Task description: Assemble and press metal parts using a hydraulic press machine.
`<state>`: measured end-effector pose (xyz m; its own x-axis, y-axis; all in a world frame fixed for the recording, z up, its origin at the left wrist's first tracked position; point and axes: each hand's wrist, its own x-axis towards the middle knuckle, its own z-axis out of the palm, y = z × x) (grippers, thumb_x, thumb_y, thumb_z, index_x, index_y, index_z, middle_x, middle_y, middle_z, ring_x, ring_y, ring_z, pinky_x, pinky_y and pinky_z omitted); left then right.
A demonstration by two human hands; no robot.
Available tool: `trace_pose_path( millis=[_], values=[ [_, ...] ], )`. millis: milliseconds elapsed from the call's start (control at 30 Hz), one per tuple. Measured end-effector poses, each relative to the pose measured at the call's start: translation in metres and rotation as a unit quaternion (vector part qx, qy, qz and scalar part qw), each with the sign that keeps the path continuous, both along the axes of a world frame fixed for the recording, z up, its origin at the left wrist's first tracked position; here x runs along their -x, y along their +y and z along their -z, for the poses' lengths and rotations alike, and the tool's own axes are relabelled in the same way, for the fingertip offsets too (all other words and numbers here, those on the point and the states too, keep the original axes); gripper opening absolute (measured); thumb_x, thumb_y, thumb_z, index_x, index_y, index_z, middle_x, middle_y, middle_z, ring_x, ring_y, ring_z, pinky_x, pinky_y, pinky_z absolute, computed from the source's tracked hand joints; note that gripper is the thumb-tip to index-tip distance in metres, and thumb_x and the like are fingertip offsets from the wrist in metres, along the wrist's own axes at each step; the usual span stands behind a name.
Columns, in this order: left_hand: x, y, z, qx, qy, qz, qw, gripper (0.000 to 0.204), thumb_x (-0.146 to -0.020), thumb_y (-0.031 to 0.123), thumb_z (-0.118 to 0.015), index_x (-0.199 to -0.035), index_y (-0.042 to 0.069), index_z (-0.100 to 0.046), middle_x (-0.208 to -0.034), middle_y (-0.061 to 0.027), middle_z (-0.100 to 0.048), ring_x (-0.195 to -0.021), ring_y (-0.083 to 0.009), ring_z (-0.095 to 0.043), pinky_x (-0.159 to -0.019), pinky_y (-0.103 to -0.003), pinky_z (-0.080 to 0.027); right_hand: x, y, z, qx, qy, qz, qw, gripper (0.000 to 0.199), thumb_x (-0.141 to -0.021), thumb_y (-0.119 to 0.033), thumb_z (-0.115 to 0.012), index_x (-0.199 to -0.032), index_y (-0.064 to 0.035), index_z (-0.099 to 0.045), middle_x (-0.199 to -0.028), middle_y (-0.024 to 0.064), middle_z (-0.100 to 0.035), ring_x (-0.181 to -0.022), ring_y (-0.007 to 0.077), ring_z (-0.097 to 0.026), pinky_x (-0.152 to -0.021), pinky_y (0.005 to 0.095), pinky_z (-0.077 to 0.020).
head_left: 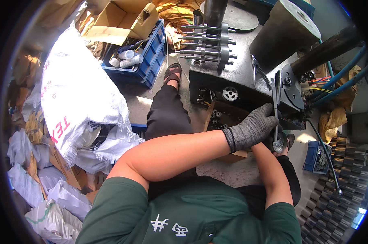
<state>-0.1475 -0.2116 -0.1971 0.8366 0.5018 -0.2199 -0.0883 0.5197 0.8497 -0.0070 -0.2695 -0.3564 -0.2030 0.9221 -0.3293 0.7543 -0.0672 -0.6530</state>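
Observation:
My left hand (250, 127), in a grey knit glove, reaches across to the right with its fingers closed around a long metal bar-shaped tool (275, 103). The tool stands nearly upright, and a rounded grey metal part (278, 144) shows at its lower end. From the lower right my right forearm (269, 168) runs up behind the left wrist. Its hand is mostly hidden there, so its fingers cannot be made out. Just beyond the hands, on the edge of the steel machine bench (234, 81), are a pair of pliers (258, 69) and a dark curved plate (291, 87).
A rack of metal rods (208, 44) and a large steel cylinder (287, 30) stand on the bench. Beneath it sits a cardboard box of small parts (222, 118). Blue crates (151, 61) and a white sack (80, 89) lie left; stacked metal pieces (338, 191) and a small blue bin (314, 156) right.

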Motion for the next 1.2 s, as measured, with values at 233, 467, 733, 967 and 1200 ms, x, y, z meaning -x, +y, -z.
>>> trace_pose_path(
  millis=[233, 467, 733, 967, 1200],
  values=[
    [-0.006, -0.015, 0.01, -0.152, -0.006, 0.002, 0.988, 0.035, -0.089, 0.01, -0.061, -0.123, 0.002, -0.054, -0.107, -0.0121, -0.064, -0.097, -0.0219, -0.067, -0.077, -0.035, -0.059, -0.005, -0.024, -0.053, 0.035, -0.021, 0.022, 0.999, 0.058, -0.087, -0.027, -0.071, -0.138, -0.0065, -0.051, -0.121, 0.0124, -0.067, -0.115, 0.0278, -0.064, -0.102, 0.0381, -0.0492],
    [-0.011, -0.021, -0.002, -0.047, 0.035, 0.076, 0.995, 0.042, -0.085, 0.008, -0.065, -0.124, -0.001, -0.054, -0.108, -0.0139, -0.064, -0.094, -0.0216, -0.068, -0.085, -0.033, -0.058, -0.054, -0.058, -0.105, 0.054, -0.02, 0.055, 0.997, 0.058, -0.087, -0.026, -0.072, -0.137, -0.006, -0.05, -0.119, 0.0111, -0.068, -0.114, 0.0268, -0.065, -0.102, 0.0368, -0.0496],
    [0.006, -0.043, -0.028, -0.142, 0.072, 0.184, 0.97, 0.048, -0.094, 0.015, -0.068, -0.134, -0.001, -0.048, -0.102, -0.0122, -0.065, -0.088, -0.0161, -0.067, -0.076, -0.03, -0.058, -0.05, -0.086, -0.173, -0.122, 0.372, 0.397, 0.83, 0.042, -0.088, -0.002, -0.065, -0.128, -0.0028, -0.056, -0.118, 0.0181, -0.068, -0.111, 0.0297, -0.066, -0.096, 0.0411, -0.0551],
    [-0.001, -0.052, 0.01, -0.218, 0.146, 0.212, 0.942, 0.04, -0.094, 0.016, -0.071, -0.126, -0.001, -0.054, -0.085, -0.0062, -0.065, -0.07, -0.0103, -0.063, -0.06, -0.026, -0.054, -0.042, -0.089, -0.15, -0.167, 0.67, 0.434, 0.579, 0.038, -0.09, 0.002, -0.055, -0.128, 0.0013, -0.056, -0.125, 0.0257, -0.062, -0.111, 0.0415, -0.065, -0.096, 0.0506, -0.0556],
    [0.002, -0.05, 0.007, -0.214, 0.17, 0.207, 0.939, 0.031, -0.095, 0.019, -0.07, -0.118, 0.001, -0.061, -0.08, -0.0028, -0.063, -0.067, -0.0087, -0.061, -0.06, -0.026, -0.051, -0.042, -0.09, -0.142, -0.201, 0.595, 0.444, 0.639, 0.033, -0.094, -0.007, -0.061, -0.126, 0.001, -0.059, -0.118, 0.0164, -0.068, -0.105, 0.026, -0.067, -0.092, 0.0378, -0.056]
  ],
)
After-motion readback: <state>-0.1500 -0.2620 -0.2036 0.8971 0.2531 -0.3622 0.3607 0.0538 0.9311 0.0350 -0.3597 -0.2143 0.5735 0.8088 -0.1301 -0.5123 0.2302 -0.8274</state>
